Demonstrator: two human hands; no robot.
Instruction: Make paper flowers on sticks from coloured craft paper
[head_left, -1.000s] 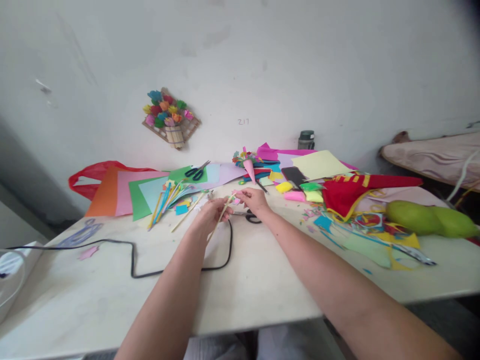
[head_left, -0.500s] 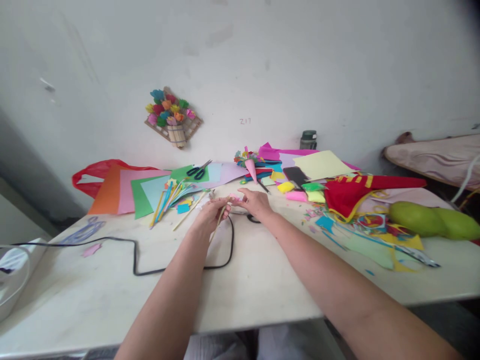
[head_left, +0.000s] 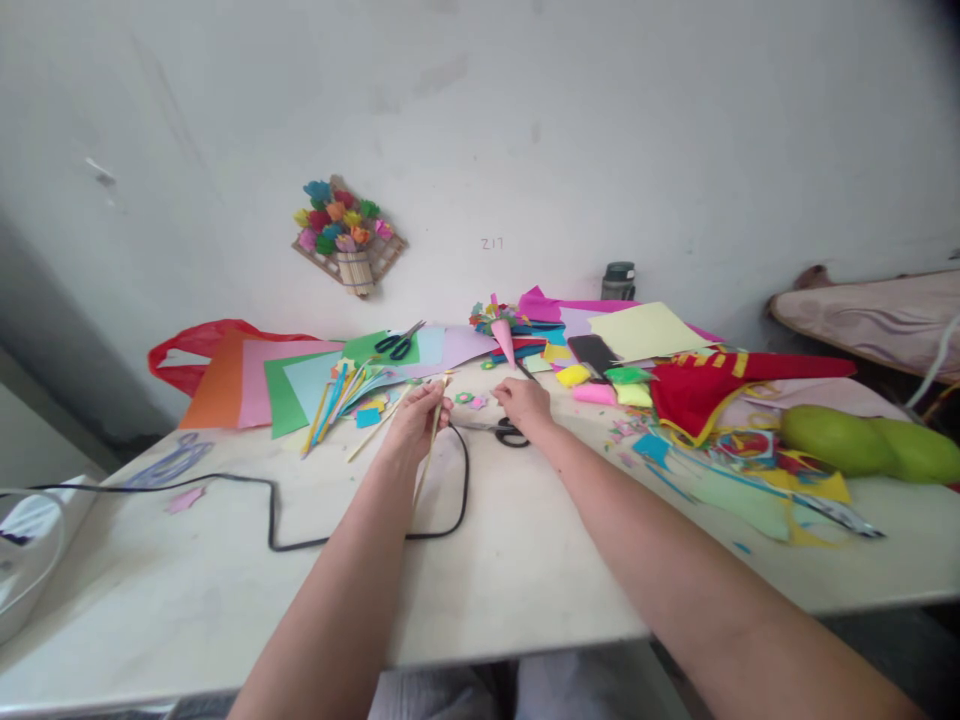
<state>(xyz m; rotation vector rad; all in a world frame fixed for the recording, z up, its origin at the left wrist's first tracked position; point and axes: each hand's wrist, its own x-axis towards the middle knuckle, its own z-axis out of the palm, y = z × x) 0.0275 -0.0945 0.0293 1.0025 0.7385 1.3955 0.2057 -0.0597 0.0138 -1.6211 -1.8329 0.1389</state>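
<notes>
My left hand [head_left: 421, 420] is closed around a thin pale stick [head_left: 429, 455], which slants down toward the table's front edge. To its right, my right hand [head_left: 523, 405] has its fingers pinched together; whatever they hold, if anything, is too small to make out. Between the hands lie small paper flowers, one green [head_left: 464, 398] and one pink [head_left: 478, 403]. Black-handled scissors [head_left: 512, 432] rest just below my right hand. A black cord [head_left: 466, 480] loops beneath my left hand and forearm.
Coloured sheets [head_left: 289, 395], paper strips [head_left: 337, 400] and more scissors [head_left: 397, 343] lie at the left back. A pink cone [head_left: 503, 342] holds paper flowers at the back. On the right are a phone [head_left: 592, 355], red cloth [head_left: 694, 395], scraps and green fruit [head_left: 862, 445].
My right hand has moved right, away from my left hand, and its fingers have drawn in. The small flowers and more of the scissors now show between and beside the hands.
</notes>
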